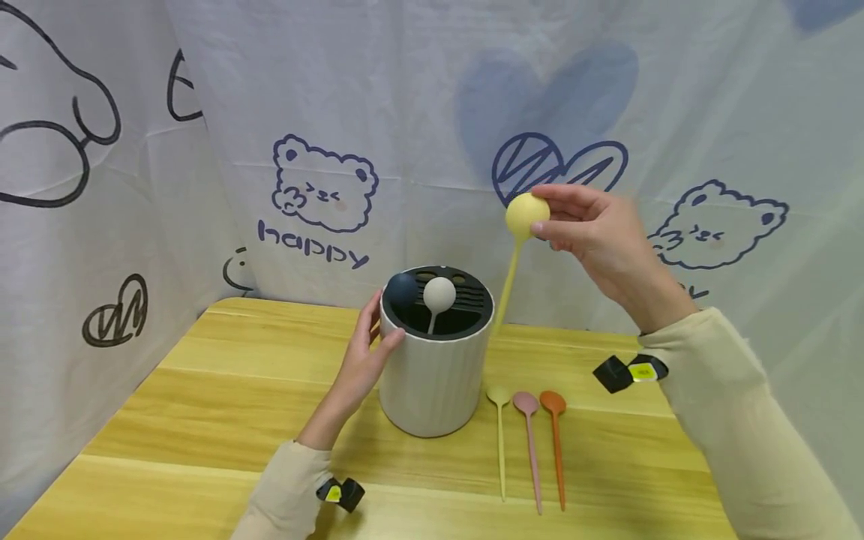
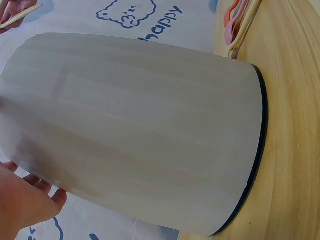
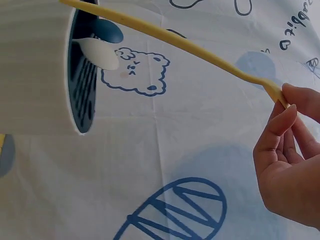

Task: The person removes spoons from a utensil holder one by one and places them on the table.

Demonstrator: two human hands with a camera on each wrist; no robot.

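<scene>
My right hand pinches a yellow spoon by its bowl, up above the table. The spoon's handle slants down past the right side of a white ribbed utensil holder with a black slotted top. In the right wrist view, thumb and fingertips grip the bowl end of the yellow spoon. My left hand holds the utensil holder by its left side, thumb at the rim. A dark blue spoon and a white spoon stand in the holder, bowls up.
Right of the holder, a pale yellow spoon, a pink spoon and an orange spoon lie side by side on the wooden table. A white curtain with bear and heart drawings hangs behind.
</scene>
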